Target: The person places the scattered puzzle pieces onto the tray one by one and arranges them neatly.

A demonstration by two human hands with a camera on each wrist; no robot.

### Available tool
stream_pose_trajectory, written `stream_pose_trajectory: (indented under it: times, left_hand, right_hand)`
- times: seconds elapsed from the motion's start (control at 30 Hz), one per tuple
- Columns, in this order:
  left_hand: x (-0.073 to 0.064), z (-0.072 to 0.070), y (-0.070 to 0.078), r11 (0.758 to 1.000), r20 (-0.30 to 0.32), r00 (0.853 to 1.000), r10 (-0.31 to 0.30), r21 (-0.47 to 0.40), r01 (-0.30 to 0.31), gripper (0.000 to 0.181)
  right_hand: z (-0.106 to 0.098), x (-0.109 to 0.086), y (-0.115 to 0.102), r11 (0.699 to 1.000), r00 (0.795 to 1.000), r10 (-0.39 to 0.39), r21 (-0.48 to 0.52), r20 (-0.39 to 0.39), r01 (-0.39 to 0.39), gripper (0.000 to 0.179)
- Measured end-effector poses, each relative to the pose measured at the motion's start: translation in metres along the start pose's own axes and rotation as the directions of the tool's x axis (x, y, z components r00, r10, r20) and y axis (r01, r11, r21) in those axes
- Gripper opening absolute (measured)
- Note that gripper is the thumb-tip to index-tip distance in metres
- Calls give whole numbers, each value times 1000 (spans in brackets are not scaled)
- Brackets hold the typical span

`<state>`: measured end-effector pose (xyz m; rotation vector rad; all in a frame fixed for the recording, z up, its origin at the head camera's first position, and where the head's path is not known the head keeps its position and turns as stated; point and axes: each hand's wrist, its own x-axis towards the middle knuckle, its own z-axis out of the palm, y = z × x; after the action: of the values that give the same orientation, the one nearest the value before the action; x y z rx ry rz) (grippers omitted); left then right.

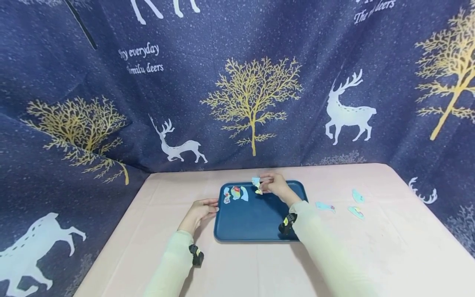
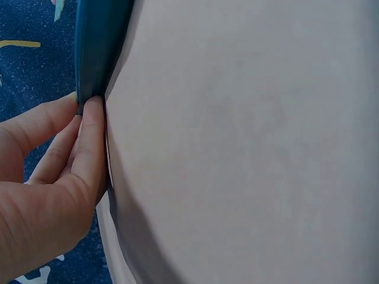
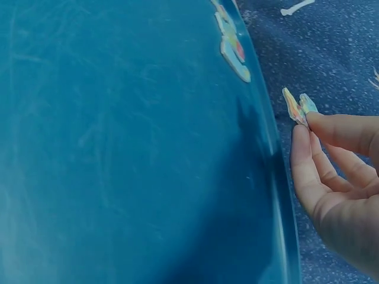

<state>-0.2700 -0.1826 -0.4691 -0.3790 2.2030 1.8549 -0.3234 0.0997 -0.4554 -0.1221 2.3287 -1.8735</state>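
Right hand (image 1: 276, 187) pinched a small colourful paper cut-out (image 1: 257, 185) above the dark blue plastic tray's (image 1: 256, 222) far edge; left hand's (image 1: 198, 212) straight fingers (image 2: 89, 148) touched its left rim.

1. One blue tray (image 1: 256, 222) on the worktop (image 1: 371, 255).
2. Three cut-out pieces (image 1: 235, 193) lying in the tray.
3. One piece (image 1: 257, 185) pinched in the right hand (image 1: 276, 187).
4. Three pieces (image 1: 325, 206) loose on the worktop.
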Motion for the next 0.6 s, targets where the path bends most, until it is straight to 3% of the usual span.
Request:
stream_pose_trajectory:
  times: [0.37,0.6]
  left_hand:
    - [0,0,-1,1000,-1,1000,4,-6,-4,45]
    - [0,0,0,1000,-4,1000,5,-6,-5,45]
  right_hand:
    - [15,2,14,999,999,44,0,-7,-44,37]
    - [24,2,8,996,998,50,-68,-40,-53,39]
